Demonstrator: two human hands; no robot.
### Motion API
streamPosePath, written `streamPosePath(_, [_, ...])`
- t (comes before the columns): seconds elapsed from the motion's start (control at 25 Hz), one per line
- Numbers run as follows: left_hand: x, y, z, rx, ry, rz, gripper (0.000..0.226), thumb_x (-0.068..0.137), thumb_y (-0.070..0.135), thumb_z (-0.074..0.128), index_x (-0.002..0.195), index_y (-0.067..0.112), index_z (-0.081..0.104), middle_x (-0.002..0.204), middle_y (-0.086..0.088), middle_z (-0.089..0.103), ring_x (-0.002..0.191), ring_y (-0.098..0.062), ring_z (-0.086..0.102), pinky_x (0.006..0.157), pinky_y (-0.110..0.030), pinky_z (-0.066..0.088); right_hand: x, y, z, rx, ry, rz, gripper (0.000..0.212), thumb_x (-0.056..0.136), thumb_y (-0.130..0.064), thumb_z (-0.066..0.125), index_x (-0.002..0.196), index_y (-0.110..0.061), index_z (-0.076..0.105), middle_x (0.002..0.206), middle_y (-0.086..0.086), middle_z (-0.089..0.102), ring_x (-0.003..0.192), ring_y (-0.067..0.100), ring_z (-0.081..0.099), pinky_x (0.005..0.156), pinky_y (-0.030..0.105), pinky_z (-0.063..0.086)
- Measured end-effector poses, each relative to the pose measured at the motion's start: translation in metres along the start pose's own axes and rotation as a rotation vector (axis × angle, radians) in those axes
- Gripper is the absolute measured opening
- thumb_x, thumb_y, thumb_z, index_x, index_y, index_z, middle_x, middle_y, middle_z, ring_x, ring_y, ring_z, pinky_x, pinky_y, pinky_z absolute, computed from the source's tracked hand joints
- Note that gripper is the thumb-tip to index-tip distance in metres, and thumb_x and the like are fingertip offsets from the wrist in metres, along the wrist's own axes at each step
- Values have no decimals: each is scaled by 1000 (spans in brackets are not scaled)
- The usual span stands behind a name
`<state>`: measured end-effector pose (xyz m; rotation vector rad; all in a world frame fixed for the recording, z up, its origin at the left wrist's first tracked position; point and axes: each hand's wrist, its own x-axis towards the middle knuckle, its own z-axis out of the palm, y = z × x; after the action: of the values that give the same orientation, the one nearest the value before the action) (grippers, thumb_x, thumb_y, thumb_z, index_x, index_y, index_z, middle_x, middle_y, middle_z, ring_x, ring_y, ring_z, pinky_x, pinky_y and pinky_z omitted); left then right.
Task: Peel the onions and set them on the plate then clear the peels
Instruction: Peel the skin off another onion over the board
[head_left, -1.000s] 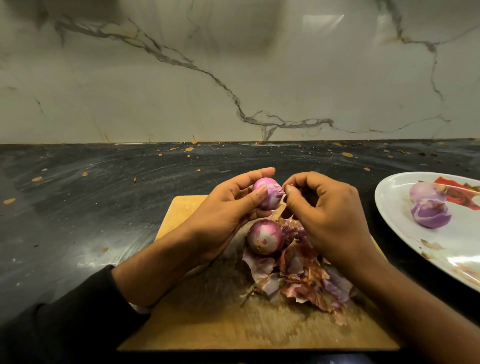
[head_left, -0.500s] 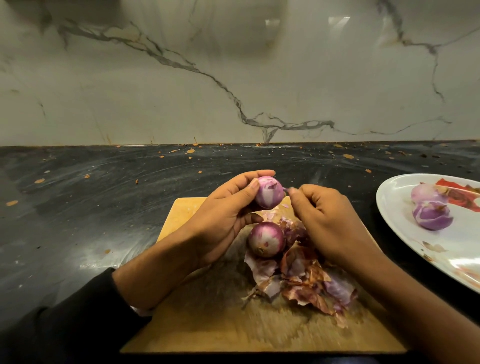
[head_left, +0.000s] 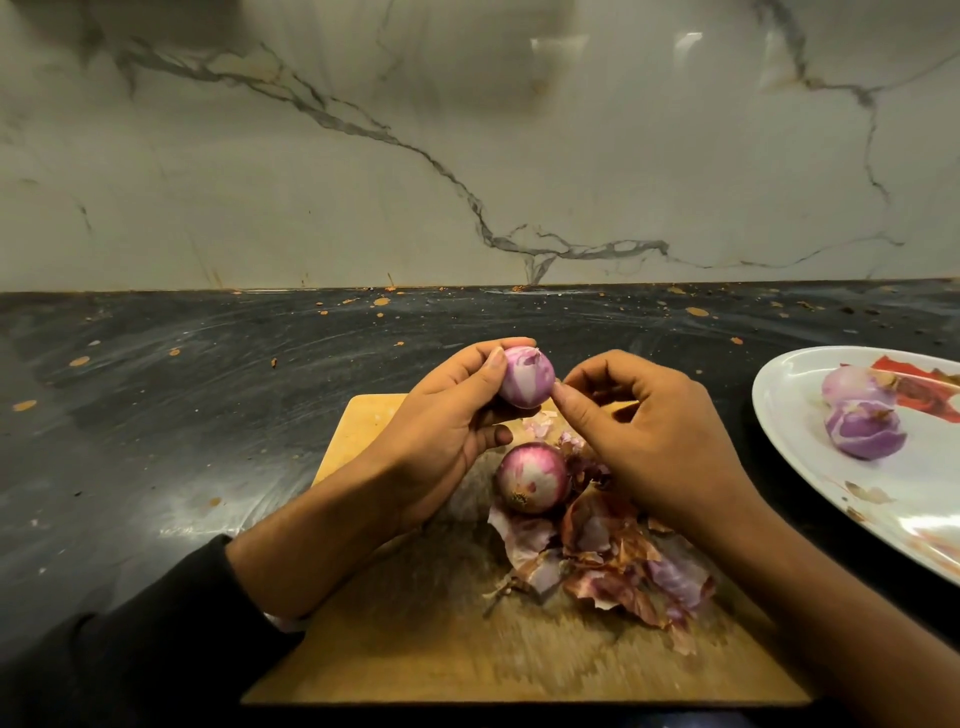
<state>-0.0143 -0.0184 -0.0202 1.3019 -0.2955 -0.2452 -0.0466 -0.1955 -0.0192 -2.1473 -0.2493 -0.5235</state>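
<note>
My left hand (head_left: 447, 431) grips a small, mostly peeled pink-and-white onion (head_left: 525, 377) above the far edge of the wooden cutting board (head_left: 415, 644). My right hand (head_left: 654, 441) has curled fingers, and its thumb and forefinger pinch at the skin on that onion's right side. A second onion (head_left: 532, 478) with reddish skin lies on the board just below. Beside it, under my right wrist, is a heap of dry purple-brown peels (head_left: 618, 566). Two peeled onions (head_left: 862, 423) sit on the white plate (head_left: 789, 415) at the right.
The board lies on a dark stone counter (head_left: 208, 395) speckled with orange bits. A marble wall (head_left: 467, 145) closes off the back. The plate also carries red smears and a few peel scraps, and its far side runs out of view.
My left hand has lifted and turned the onion slightly. The peel strip my right hand was pulling is gone from its fingers, which have come back to the onion's side.
</note>
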Motion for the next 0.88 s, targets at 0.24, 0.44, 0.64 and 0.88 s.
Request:
streamPosePath(0.24, [0, 0, 0, 33, -33, 5, 38, 90, 33, 47, 121, 15, 62, 104, -6, 70, 83, -10, 61, 65, -23, 43, 0, -1, 1, 67, 18, -103, 25, 89, -35, 71, 112, -27, 71, 97, -15, 71, 95, 2, 67, 78, 25, 58])
streamPosePath(0.44, [-1, 0, 1, 51, -6, 10, 45, 86, 36, 49, 123, 12, 61, 118, -23, 66, 84, -18, 50, 64, -24, 36, 1, 4, -3, 100, 96, -60, 14, 97, -19, 63, 96, -25, 75, 83, -15, 73, 84, 0, 69, 74, 16, 55])
streamPosePath(0.64, [0, -2, -2, 105, -8, 34, 42, 85, 40, 52, 119, 18, 63, 106, -5, 71, 84, -10, 59, 65, -25, 36, 1, 4, -2, 79, 1, -23, 13, 94, -18, 65, 100, -26, 74, 85, -15, 72, 88, -2, 67, 75, 13, 52])
streamPosePath(0.88, [1, -1, -5, 60, -21, 61, 42, 83, 31, 60, 120, 12, 60, 95, -1, 75, 79, -7, 65, 65, -27, 40, 1, 1, -2, 137, -41, -62, 41, 82, -36, 76, 121, -28, 66, 103, -14, 68, 93, 0, 67, 78, 15, 56])
